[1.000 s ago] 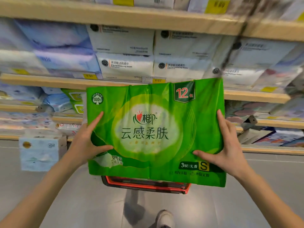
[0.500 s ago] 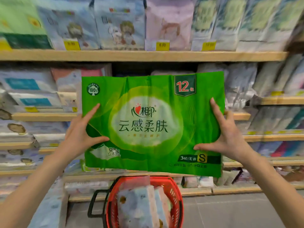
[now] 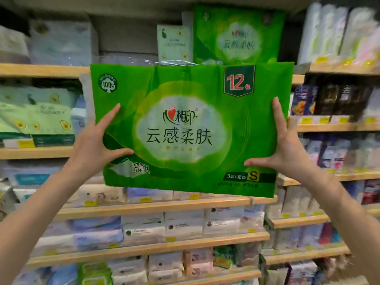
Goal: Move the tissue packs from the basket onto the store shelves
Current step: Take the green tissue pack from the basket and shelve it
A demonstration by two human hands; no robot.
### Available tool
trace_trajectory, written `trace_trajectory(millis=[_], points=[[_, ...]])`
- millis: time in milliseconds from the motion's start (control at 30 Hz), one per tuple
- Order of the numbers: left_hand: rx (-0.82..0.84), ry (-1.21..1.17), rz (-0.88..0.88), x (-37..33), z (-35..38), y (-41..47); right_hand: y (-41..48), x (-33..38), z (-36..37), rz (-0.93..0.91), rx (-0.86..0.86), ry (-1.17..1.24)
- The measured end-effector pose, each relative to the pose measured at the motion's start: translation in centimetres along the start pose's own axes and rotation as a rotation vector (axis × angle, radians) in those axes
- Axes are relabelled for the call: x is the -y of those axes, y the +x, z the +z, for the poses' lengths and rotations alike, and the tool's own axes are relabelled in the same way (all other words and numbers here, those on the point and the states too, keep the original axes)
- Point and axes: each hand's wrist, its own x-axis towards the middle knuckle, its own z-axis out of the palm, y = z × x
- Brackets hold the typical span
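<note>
I hold a large green tissue pack (image 3: 185, 128) upright in front of the shelves, its printed face toward me. My left hand (image 3: 96, 140) grips its left edge and my right hand (image 3: 285, 147) grips its right edge, thumbs on the front. Its top edge reaches the wooden top shelf (image 3: 41, 69). A matching green tissue pack (image 3: 238, 36) stands on that shelf just behind and above it. The basket is out of view.
Wooden shelves (image 3: 156, 206) run across the whole view, filled with pale tissue packs and yellow price tags. A light green pack (image 3: 174, 44) stands left of the matching green one. White rolls (image 3: 333, 31) fill the top right, dark packets (image 3: 333, 99) the shelf below.
I have raised the green pack from over the red basket up to top-shelf height. My view tilted upward, so the basket and floor dropped out of sight.
</note>
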Motion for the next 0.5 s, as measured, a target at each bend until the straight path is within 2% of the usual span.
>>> trace_trajectory(millis=[267, 500], points=[[-0.185, -0.006, 0.136, -4.7, -1.3, 5.8, 4.2, 0.2, -5.5, -0.064, -0.181, -0.052], [-0.335, 0.015, 0.204, -9.0, 0.9, 11.4, 8.6, -4.0, -8.9, -0.151, -0.318, -0.026]])
